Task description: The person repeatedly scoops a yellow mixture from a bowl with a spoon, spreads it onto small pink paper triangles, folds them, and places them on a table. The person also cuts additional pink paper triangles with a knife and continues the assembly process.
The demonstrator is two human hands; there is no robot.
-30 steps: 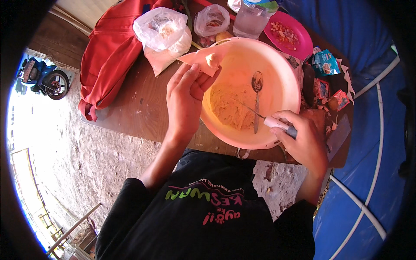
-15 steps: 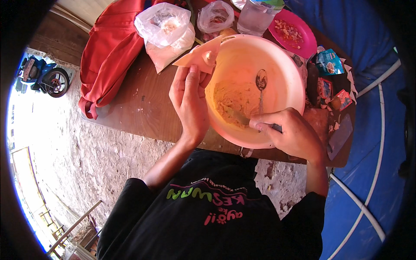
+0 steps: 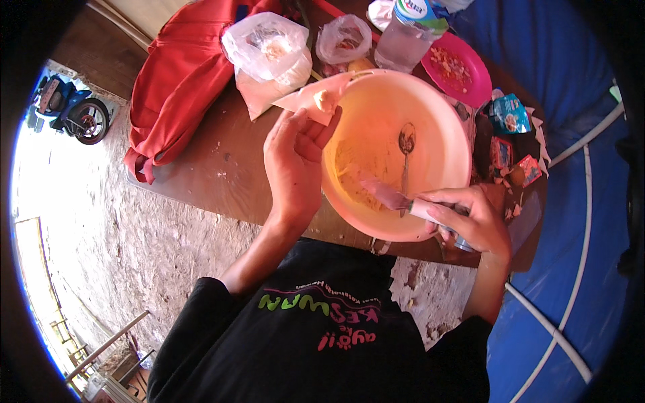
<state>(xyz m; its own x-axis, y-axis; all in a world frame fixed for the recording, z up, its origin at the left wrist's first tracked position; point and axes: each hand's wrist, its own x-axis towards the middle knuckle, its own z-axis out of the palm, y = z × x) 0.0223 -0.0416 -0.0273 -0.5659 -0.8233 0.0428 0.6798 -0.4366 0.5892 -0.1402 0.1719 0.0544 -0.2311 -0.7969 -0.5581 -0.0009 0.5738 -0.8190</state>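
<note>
My left hand (image 3: 293, 158) pinches a pale triangular wrapper (image 3: 306, 99), pasty dab (image 3: 325, 101) on top, up by the left rim of the bowl (image 3: 440, 158). My right hand (image 3: 478, 218) is clamped round a light-handled knife (image 3: 423, 210), blade slanting over the yellowish paste (image 3: 351, 176) inside; can't tell if touching. Spoon (image 3: 406, 140) lies in the bowl, right of the paste. Bowl's on the counter (image 3: 215, 198), pink plate (image 3: 480, 80) beyond it, far right.

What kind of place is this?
Probably a makeshift, partly outdoor food-prep spot: a large round pale basin holds a yellowish mixture, smooth blue sheeting stretches along the right, and a blue motorcycle stands in bright light at far left.
</note>
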